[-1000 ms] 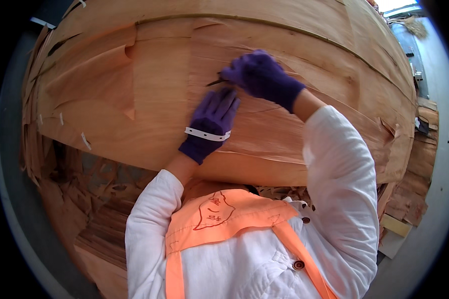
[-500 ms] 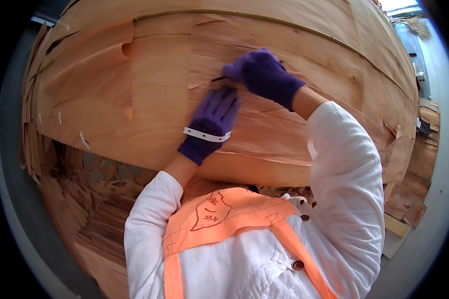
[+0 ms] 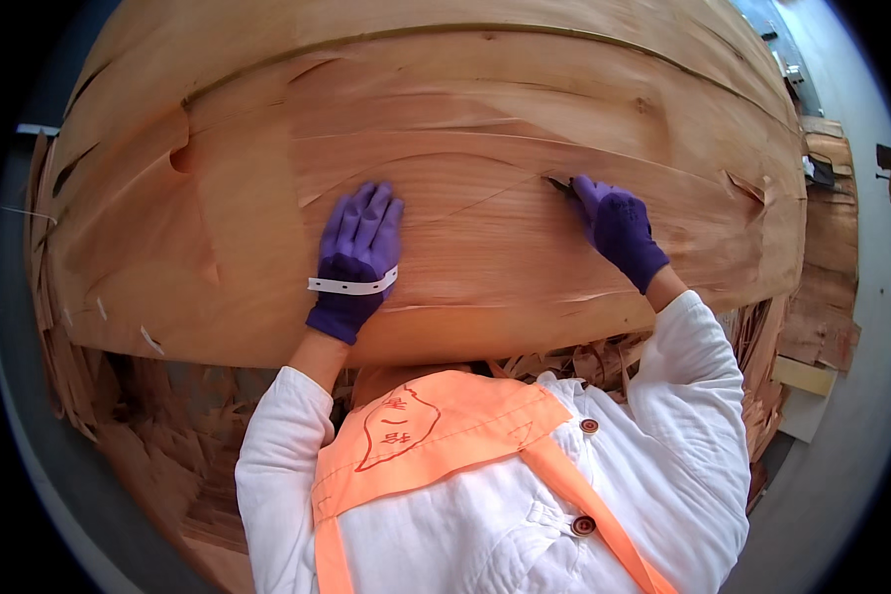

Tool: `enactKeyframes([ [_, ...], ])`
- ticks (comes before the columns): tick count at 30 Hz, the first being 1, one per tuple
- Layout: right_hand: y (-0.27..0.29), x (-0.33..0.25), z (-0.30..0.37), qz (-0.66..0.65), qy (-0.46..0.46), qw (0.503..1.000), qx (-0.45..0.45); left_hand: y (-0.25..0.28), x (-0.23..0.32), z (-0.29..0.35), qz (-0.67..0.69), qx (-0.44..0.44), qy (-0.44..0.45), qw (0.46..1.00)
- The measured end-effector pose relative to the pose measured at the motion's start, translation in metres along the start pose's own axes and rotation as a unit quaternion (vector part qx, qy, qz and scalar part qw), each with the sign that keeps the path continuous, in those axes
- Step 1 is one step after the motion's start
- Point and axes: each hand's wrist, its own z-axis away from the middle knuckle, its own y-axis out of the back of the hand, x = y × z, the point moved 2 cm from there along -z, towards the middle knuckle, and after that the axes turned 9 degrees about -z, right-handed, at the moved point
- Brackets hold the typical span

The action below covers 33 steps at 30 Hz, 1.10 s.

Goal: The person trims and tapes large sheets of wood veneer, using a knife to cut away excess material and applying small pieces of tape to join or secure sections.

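Observation:
Thin reddish-brown wood veneer covers the broad surface in front of me. My left hand, in a purple glove, lies flat on it with the fingers stretched forward. A white strip with small holes loops around the back of that glove. To the right, my right hand, gloved alike, is closed on a slim dark knife. The knife's tip points left and rests at or just over the veneer; contact cannot be made out. Between the hands, a curved line and a slanting line show in the sheet.
A narrow raised strip arcs across the far part of the veneer. Torn flaps lift at the left and right. Veneer scraps lie heaped below the near edge. Wooden boards stand at the right.
My right hand has swung right and nearer to me with the knife, away from the left hand. The whole view has shifted; my left hand still lies flat on the veneer.

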Motion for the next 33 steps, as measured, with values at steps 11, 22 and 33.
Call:
enactKeyframes([
  [11,0.032,-0.004,-0.007,-0.122,-0.005,0.984,0.132,0.002,0.001,0.000,-0.005,-0.007,-0.008,1.000],
  [22,0.036,-0.003,-0.055,-0.088,0.060,0.992,0.068,0.006,0.003,-0.001,-0.010,-0.013,0.004,1.000],
  [33,0.036,0.012,-0.018,-0.089,-0.001,0.987,0.133,0.014,0.009,-0.010,0.025,-0.038,-0.009,0.999],
])
